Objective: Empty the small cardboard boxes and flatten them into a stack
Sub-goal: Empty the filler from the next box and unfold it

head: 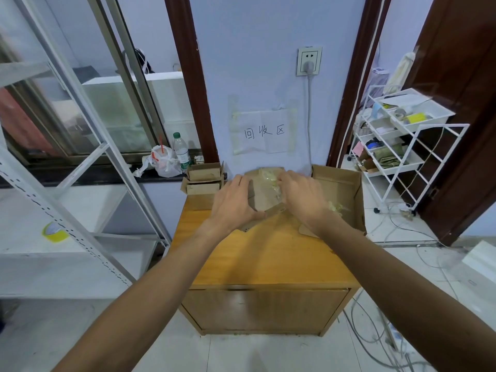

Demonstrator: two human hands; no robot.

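Looking down through the head camera, I see a yellow wooden desk [268, 253] against a pale blue wall, with white floor tiles [268, 355] around it and loose cables [375, 331] to the right. A grey metal shelf [80, 183] stands on the left and a white trolley [397, 146] on the right.

At the far middle of the desk sits a small cardboard box [264, 194], held between both hands. My left hand [233, 202] has its grip curled round the box's left side. My right hand [300, 194] reaches over the top, its grip narrow, pinching a clear plastic packet [269, 178] in the opening. Two more small boxes [204, 178] are stacked at the back left corner, and a large open carton [341, 189] stands just right of the hands.

A paper sign [264, 131] taped to the wall reads "回收区".
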